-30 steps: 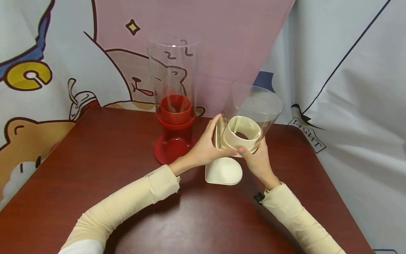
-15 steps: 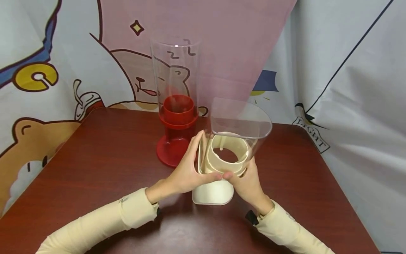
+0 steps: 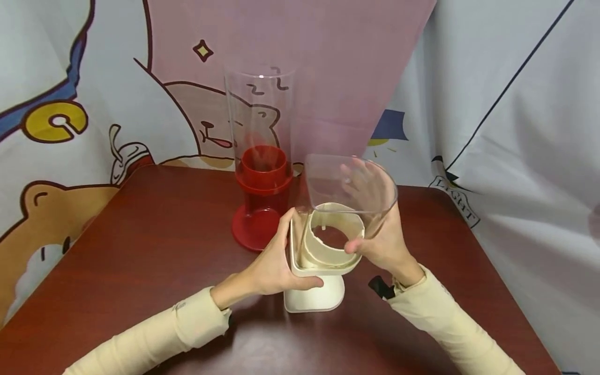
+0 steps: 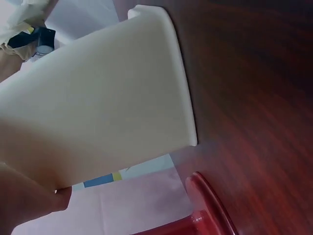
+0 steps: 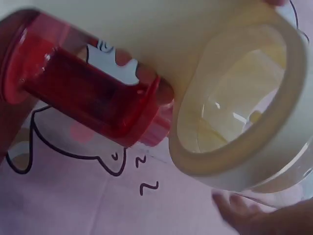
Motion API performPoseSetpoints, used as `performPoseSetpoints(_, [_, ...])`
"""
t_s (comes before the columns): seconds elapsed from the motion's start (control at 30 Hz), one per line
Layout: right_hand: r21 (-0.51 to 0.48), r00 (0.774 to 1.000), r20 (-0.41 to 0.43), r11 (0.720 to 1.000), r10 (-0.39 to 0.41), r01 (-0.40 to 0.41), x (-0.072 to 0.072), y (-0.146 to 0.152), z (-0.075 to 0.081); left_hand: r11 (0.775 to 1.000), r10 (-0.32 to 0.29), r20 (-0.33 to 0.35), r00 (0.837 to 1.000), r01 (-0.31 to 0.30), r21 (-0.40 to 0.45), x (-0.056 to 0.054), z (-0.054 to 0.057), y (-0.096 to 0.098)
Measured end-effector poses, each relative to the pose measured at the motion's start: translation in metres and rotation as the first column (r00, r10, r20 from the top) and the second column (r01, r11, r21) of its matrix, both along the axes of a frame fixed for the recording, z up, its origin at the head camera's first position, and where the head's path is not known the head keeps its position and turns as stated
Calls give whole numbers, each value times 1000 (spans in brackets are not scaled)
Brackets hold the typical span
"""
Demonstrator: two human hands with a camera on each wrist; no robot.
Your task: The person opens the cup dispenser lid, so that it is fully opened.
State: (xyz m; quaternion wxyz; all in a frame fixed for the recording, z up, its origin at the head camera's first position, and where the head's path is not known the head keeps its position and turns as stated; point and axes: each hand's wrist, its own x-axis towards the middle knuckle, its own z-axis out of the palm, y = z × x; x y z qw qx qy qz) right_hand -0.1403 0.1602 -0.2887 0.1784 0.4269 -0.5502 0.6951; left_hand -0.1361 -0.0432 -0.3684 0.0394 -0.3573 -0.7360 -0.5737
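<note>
A cream plastic stand [image 3: 333,256] has a round collar inside a clear plastic container [image 3: 351,210], and its foot [image 3: 314,298] shows below. My left hand [image 3: 267,270] grips the stand from the left, thumb across the front. In the left wrist view the stand's broad cream side [image 4: 112,98] fills the middle, beside part of my left hand [image 4: 24,196]. My right hand [image 3: 391,242] spans the container's right side. Its spread fingers show through the clear wall, with the thumb in front. The right wrist view shows the stand's round opening [image 5: 208,164] from below, above my right fingers [image 5: 234,208].
A similar red stand [image 3: 257,229] with a tall clear cylinder [image 3: 260,114] stands behind and to the left. The dark red-brown table [image 3: 140,250] lies under everything. A cartoon-printed cloth [image 3: 337,78] hangs along its back edge.
The cream stand and container have come leftward and nearer to me. My right hand has moved from the collar up the container's side, fingers spreading behind it. My left hand keeps hold.
</note>
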Motion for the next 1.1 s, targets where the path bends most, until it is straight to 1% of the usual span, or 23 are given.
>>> performPoseSetpoints(0.07, [-10,1000,-21,1000,16,-16,-2,-1,1,1000,-13,-21,1000,13,4,0,0,2])
performPoseSetpoints(0.1, [-17,1000,-25,1000,19,-19,-2,-1,1,1000,-9,-25,1000,8,-3,0,0,2])
performPoseSetpoints(0.2, [-45,999,-44,999,-9,7,-1,-2,0,999,17,-35,999,-18,-49,0,1,4])
performPoseSetpoints(0.27, [-64,999,-47,998,-23,20,1,-1,0,997,22,-31,999,-24,-70,-1,2,6])
performPoseSetpoints(0.33, [-59,998,-51,997,-45,42,1,0,1,996,10,-33,999,-12,-84,-3,4,8])
performPoseSetpoints(0.4, [-44,998,-39,998,-57,55,3,2,3,996,-16,-30,999,13,-87,-5,5,10])
performPoseSetpoints(0.47, [-12,997,-30,998,-68,68,3,3,6,995,-38,-30,999,36,-89,-7,5,10])
performPoseSetpoints(0.63, [29,999,-20,998,-47,47,0,3,10,994,-48,-25,999,45,-101,-10,5,8])
performPoseSetpoints(0.7, [19,999,-26,999,-42,43,-2,3,10,994,-49,-28,998,46,-98,-10,5,7])
performPoseSetpoints(0.83, [-25,996,-54,997,-68,66,-3,2,6,995,-56,-34,998,53,-79,-11,5,9])
performPoseSetpoints(0.97, [-68,993,-80,995,-83,78,-1,-1,4,994,-77,-19,997,75,-76,-13,6,9])
performPoseSetpoints(1.03, [-64,994,-71,994,-89,84,0,-2,4,993,-85,-14,996,84,-85,-13,7,9])
performPoseSetpoints(1.1, [-38,994,-56,995,-97,95,1,-2,6,992,-86,-1,996,86,-97,-14,8,7])
